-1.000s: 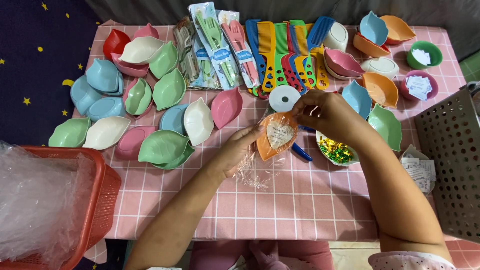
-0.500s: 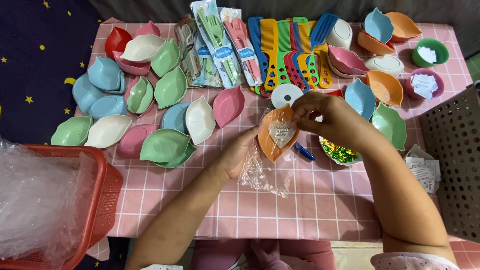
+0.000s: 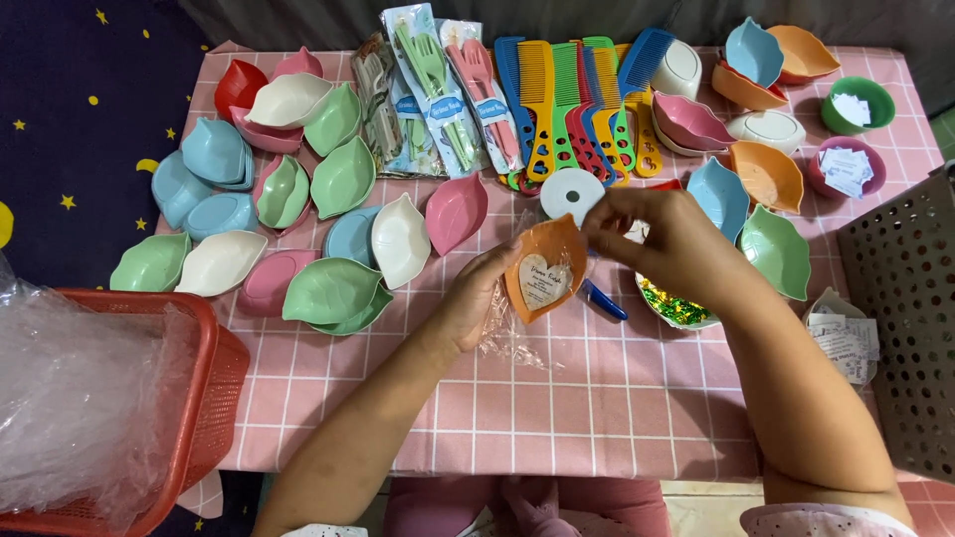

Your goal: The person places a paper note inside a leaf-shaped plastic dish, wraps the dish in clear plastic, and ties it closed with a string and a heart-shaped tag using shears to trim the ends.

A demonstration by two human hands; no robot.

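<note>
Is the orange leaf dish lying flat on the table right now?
No, the left hand holds the orange leaf dish tilted up above the tablecloth.

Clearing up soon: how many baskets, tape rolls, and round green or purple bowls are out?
Red basket: 1
Grey basket: 1
Tape roll: 1
Green bowl: 1
Purple bowl: 1
Total: 5

orange leaf dish (image 3: 545, 270) | heart card inside | clear bag | tilted, held above table

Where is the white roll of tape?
In the head view, the white roll of tape sits mid-table, just below the row of colourful plastic combs and left of the right hand.
</note>
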